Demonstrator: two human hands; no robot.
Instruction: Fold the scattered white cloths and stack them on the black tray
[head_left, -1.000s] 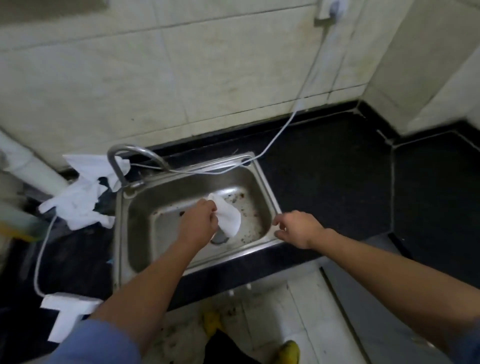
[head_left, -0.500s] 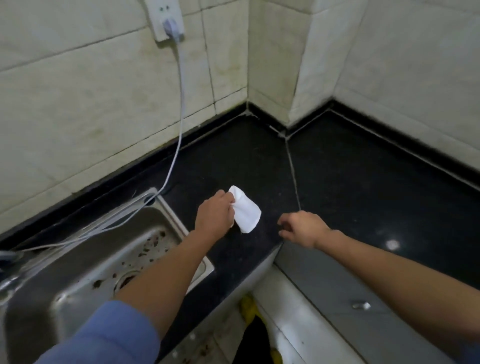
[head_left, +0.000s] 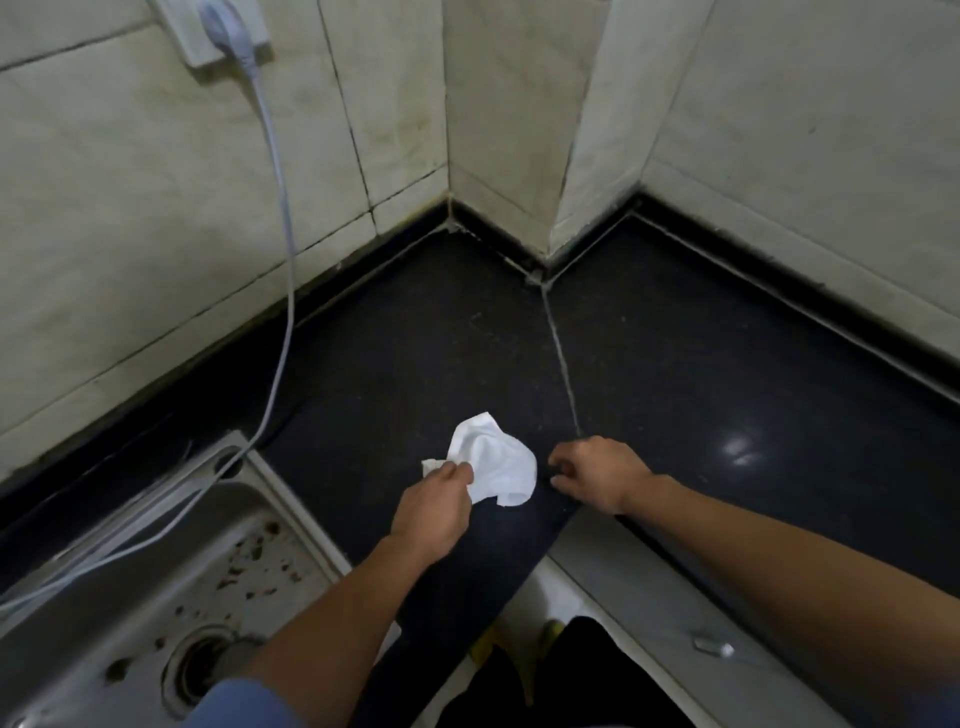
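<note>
So the left hand (head_left: 434, 501) has one white cloth (head_left: 493, 462) pinched by an edge between thumb and fingers. The cloth is crumpled and bunched up, not folded at all, and it sits low over the black worktop (head_left: 415, 338), near the front edge. Can't tell whether its bottom touches the surface.

The right hand (head_left: 597, 475) is just beside it, fingers loosely curled with nothing in them, tips down at the worktop. My read is it's parked there on purpose, ready to catch the opposite edge so the cloth can be spread flat before folding. A bare dark corner of worktop makes sense for that, since it's away from the grubby sink (head_left: 156, 571) on the left.

A white cable (head_left: 283, 260) runs from the wall socket (head_left: 208, 31) down across the sink rim, well apart from the cloth, so it shouldn't get in the way.

The black tray isn't anywhere in view, so stacking looks a way off. I'd say this is early in the folding step for this cloth.
</note>
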